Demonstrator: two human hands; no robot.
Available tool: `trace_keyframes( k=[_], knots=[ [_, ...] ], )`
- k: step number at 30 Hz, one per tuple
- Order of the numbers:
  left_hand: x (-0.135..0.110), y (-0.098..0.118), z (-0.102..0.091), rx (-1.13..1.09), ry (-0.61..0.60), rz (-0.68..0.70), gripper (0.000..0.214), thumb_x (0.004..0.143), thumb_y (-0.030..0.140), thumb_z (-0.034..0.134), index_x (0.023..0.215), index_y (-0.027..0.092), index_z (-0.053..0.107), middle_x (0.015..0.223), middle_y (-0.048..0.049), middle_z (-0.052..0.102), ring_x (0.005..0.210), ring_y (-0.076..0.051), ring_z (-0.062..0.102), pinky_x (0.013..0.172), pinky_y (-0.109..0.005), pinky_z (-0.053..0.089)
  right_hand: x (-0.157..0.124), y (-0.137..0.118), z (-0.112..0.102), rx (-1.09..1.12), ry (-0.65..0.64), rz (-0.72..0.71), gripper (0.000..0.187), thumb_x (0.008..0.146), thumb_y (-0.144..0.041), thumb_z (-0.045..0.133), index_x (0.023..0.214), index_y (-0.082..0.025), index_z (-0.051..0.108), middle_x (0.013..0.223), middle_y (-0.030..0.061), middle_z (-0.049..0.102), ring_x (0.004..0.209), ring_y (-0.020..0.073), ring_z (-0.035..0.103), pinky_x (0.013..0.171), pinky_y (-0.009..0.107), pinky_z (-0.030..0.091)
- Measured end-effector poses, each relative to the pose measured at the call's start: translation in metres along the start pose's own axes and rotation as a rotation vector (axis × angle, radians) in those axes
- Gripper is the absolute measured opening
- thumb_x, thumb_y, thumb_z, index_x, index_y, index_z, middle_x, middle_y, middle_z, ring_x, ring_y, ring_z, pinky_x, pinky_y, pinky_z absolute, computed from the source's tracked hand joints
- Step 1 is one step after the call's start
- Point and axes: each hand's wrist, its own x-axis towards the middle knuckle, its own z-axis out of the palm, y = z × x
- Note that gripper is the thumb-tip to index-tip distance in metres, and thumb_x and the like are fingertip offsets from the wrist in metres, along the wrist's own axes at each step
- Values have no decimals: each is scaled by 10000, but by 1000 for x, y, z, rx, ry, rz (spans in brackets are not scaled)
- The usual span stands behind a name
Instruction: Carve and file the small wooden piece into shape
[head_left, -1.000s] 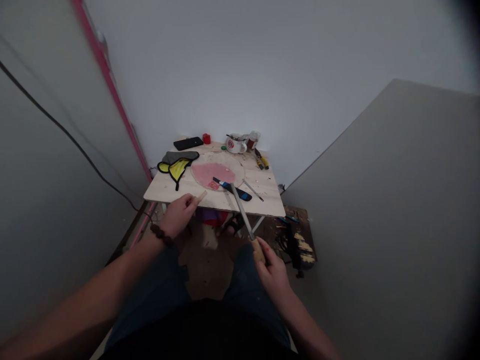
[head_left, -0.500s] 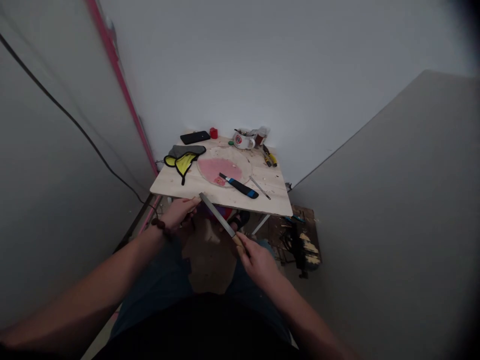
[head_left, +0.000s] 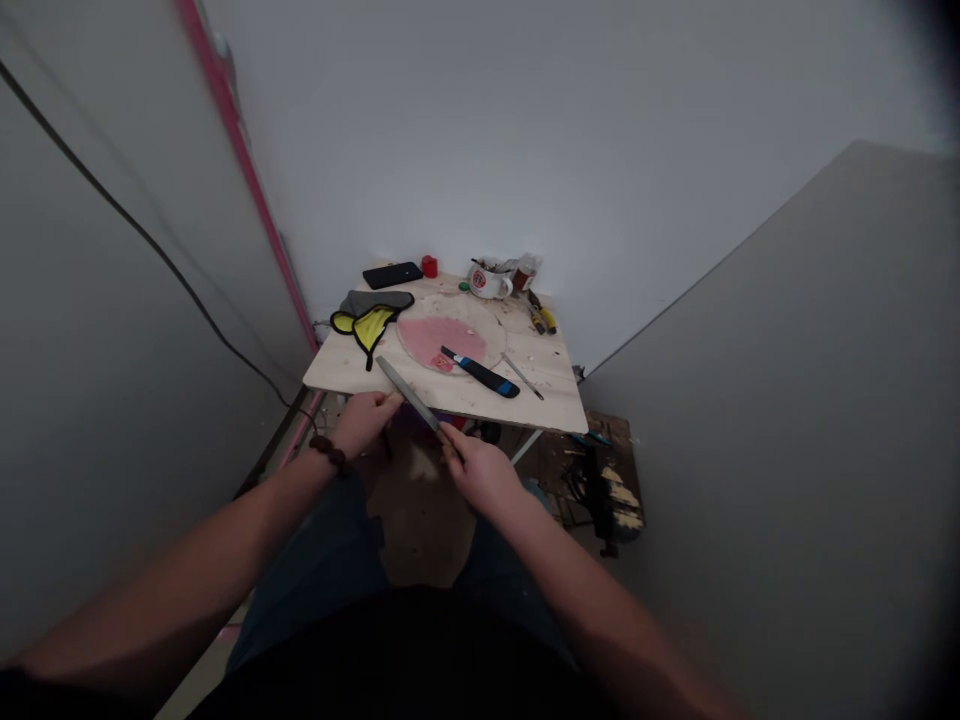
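Note:
My right hand (head_left: 484, 472) is closed around the wooden handle of a flat metal file (head_left: 407, 392). The file's long grey blade slants up and left over the front edge of the table. Beside the blade, my left hand (head_left: 363, 424) is closed in a pinch at the table's near edge. Whatever it pinches is too small and hidden to make out. On the tabletop (head_left: 337, 368) past the hands lies a knife-like tool with a black and blue handle (head_left: 489, 378), partly over a round board with a pink patch (head_left: 431, 335).
A thin metal tool (head_left: 523, 376) lies on the right. Further back are a yellow and grey cloth (head_left: 371, 325), a black phone (head_left: 392, 274), a red cap (head_left: 429, 266), a white mug (head_left: 489, 280) and yellow-handled pliers (head_left: 547, 318). A low wooden bench with tools (head_left: 619, 440) stands right.
My right hand has pushed the file forward and to the left, so its tip now lies over the tabletop. My left hand has hardly moved.

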Motion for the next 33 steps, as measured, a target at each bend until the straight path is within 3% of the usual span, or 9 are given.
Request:
trace_keyframes(
  k=[2, 5, 9, 15, 17, 19, 24, 26, 33],
  knots=[
    [1, 1, 0, -9, 2, -35, 578, 987, 738, 630, 702, 239, 696, 647, -43, 663, 640, -228, 594, 602, -344, 378, -8, 4, 8, 48, 18, -18, 598, 1160, -269, 596, 1757, -267, 608, 1501, 110, 830, 1268, 285, 840, 1119, 377, 653],
    [4, 0, 0, -16, -9, -82, 598, 970, 767, 648, 693, 239, 694, 645, -47, 674, 611, -220, 580, 584, -345, 367, -48, 27, 23, 90, 44, -33, 599, 1137, -230, 583, 1733, -254, 630, 1486, 110, 838, 1248, 277, 850, 1098, 379, 670],
    [5, 0, -2, -6, -18, -28, 632, 974, 793, 637, 665, 243, 659, 630, -40, 638, 621, -220, 564, 592, -345, 346, -77, 44, 26, 98, 42, -50, 613, 1122, -209, 570, 1730, -254, 631, 1470, 115, 844, 1229, 277, 855, 1105, 391, 671],
    [-5, 12, -5, 57, -2, 23, 596, 985, 726, 627, 635, 245, 592, 622, -17, 579, 650, -213, 541, 616, -337, 339, 2, -4, 4, -16, 2, 3, 605, 1163, -294, 595, 1768, -291, 593, 1448, 115, 852, 1232, 287, 847, 1131, 394, 640],
    [-6, 13, -4, 43, 13, 6, 563, 985, 700, 620, 657, 241, 615, 642, -20, 604, 665, -216, 562, 620, -333, 352, 14, -11, 1, -20, 8, 0, 592, 1185, -315, 580, 1776, -284, 582, 1450, 116, 851, 1232, 284, 848, 1136, 388, 632],
    [-3, 10, -2, 29, 23, -18, 547, 981, 696, 616, 681, 239, 647, 651, -26, 630, 662, -219, 577, 615, -332, 364, 3, -4, 5, -10, 20, -5, 587, 1185, -304, 577, 1771, -272, 589, 1447, 122, 852, 1232, 286, 849, 1124, 390, 642],
    [5, 0, -1, 32, 7, -29, 571, 969, 744, 627, 707, 240, 687, 647, -44, 664, 660, -237, 611, 604, -335, 360, -59, 38, 19, 48, 34, -34, 620, 1131, -227, 595, 1751, -257, 612, 1473, 126, 841, 1240, 281, 848, 1124, 393, 659],
    [4, 1, -2, 58, -2, -14, 567, 976, 732, 614, 697, 242, 674, 655, -46, 668, 668, -240, 614, 609, -337, 353, -59, 38, 19, 37, 33, -29, 628, 1121, -218, 607, 1748, -259, 617, 1477, 124, 840, 1239, 280, 849, 1124, 391, 658],
    [-5, 16, -4, 137, 32, 16, 536, 966, 681, 618, 654, 246, 587, 615, -16, 556, 681, -226, 537, 629, -337, 283, 30, -19, 1, -30, 22, 54, 574, 1209, -384, 576, 1781, -337, 578, 1408, 103, 872, 1176, 288, 874, 1054, 363, 658]
  ],
)
